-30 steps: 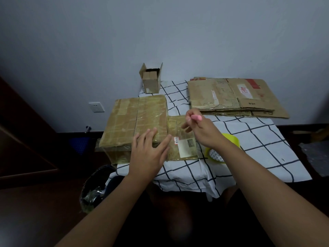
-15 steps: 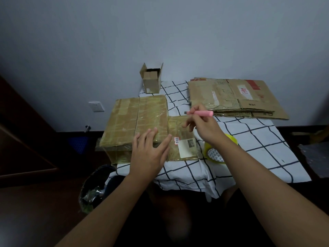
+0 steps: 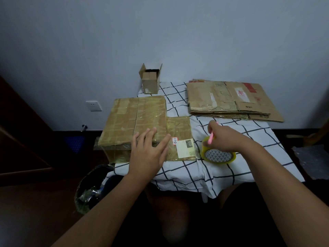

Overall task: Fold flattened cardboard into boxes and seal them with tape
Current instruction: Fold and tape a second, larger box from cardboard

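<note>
A taped cardboard box (image 3: 128, 120) lies flat at the table's left edge, with a flap (image 3: 179, 132) carrying a white label spread out to its right. My left hand (image 3: 149, 150) rests on the box's near right corner with straight, spread fingers. My right hand (image 3: 224, 138) grips a slim pink tool (image 3: 211, 139) and hovers over a yellow roll of clear tape (image 3: 219, 155) lying on the cloth. A stack of flattened cardboard (image 3: 229, 100) sits at the back right.
The table wears a white cloth with a black grid (image 3: 249, 139). A small open box (image 3: 151, 79) stands upright at the back by the wall. A waste bin (image 3: 90, 189) sits on the floor at the lower left, below the table edge.
My right hand has moved right and down with the pink tool, from above the flap to over the tape roll. My left hand stays on the box.
</note>
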`<state>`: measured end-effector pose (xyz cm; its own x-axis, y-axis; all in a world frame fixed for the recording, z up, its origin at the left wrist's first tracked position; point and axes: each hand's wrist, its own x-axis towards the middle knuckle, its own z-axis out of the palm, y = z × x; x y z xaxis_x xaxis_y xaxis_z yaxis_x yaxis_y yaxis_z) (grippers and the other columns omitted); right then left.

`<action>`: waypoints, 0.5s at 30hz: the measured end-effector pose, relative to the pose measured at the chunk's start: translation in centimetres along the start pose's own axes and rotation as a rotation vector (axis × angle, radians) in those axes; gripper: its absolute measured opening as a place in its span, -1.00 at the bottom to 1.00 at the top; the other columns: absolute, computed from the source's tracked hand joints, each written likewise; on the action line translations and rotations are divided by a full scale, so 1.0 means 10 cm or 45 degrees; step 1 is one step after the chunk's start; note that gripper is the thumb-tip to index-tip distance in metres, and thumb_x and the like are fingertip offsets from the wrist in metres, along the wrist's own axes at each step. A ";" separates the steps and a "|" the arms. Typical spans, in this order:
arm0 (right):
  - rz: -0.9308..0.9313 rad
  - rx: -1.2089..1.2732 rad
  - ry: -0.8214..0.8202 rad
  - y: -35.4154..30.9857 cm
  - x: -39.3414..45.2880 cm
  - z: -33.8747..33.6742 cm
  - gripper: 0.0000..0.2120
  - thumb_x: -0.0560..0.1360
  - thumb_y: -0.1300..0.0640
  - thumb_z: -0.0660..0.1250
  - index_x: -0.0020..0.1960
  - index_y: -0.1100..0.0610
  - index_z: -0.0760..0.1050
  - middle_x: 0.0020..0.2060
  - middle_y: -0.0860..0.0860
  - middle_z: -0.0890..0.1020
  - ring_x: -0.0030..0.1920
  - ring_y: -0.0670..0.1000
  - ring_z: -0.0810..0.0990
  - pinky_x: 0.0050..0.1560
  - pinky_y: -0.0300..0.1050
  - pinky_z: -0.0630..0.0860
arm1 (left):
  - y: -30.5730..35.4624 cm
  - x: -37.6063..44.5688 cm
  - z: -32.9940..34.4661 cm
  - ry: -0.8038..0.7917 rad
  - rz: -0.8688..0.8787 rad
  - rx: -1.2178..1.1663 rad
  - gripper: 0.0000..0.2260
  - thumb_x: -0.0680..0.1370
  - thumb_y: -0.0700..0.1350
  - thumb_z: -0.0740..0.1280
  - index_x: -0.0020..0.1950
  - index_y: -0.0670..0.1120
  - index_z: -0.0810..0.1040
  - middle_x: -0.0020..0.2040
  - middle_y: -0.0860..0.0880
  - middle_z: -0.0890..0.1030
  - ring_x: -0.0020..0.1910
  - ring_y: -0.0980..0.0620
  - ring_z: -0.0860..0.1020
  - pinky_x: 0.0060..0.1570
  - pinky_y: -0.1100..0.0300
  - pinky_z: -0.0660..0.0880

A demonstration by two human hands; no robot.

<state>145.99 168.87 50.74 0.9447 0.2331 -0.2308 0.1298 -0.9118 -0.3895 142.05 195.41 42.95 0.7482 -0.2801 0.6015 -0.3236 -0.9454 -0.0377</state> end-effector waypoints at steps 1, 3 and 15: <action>-0.012 0.068 -0.006 0.01 -0.02 0.00 -0.75 0.53 0.12 0.35 0.05 0.13 0.28 -0.21 0.10 0.55 -0.32 0.00 0.43 -0.36 -0.13 0.30 | 0.00 0.00 0.00 -0.004 0.001 0.001 -0.68 0.56 0.05 0.32 0.29 0.04 0.58 0.28 -0.24 0.54 0.26 -0.24 0.49 0.27 -0.23 0.34; -0.030 0.179 -0.021 0.02 -0.07 -0.01 -0.72 0.51 0.15 0.39 0.05 0.10 0.28 -0.23 0.05 0.52 -0.32 -0.01 0.42 -0.34 -0.14 0.31 | 0.00 0.01 -0.01 -0.007 0.001 0.013 -0.69 0.56 0.05 0.30 0.28 0.04 0.59 0.27 -0.24 0.54 0.25 -0.24 0.50 0.26 -0.23 0.35; -0.249 0.191 0.183 0.33 -0.41 0.04 -0.56 0.43 0.23 0.47 -0.04 -0.10 0.23 -0.16 -0.05 0.55 -0.20 0.08 0.53 -0.17 -0.09 0.42 | 0.00 0.01 -0.02 -0.035 -0.014 0.012 -0.68 0.57 0.06 0.26 0.28 0.05 0.59 0.28 -0.23 0.54 0.26 -0.23 0.48 0.28 -0.24 0.35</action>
<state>142.41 165.03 50.03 0.9404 0.3397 -0.0140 0.2778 -0.7915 -0.5444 141.98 195.38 43.11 0.7675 -0.2741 0.5794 -0.3099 -0.9500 -0.0389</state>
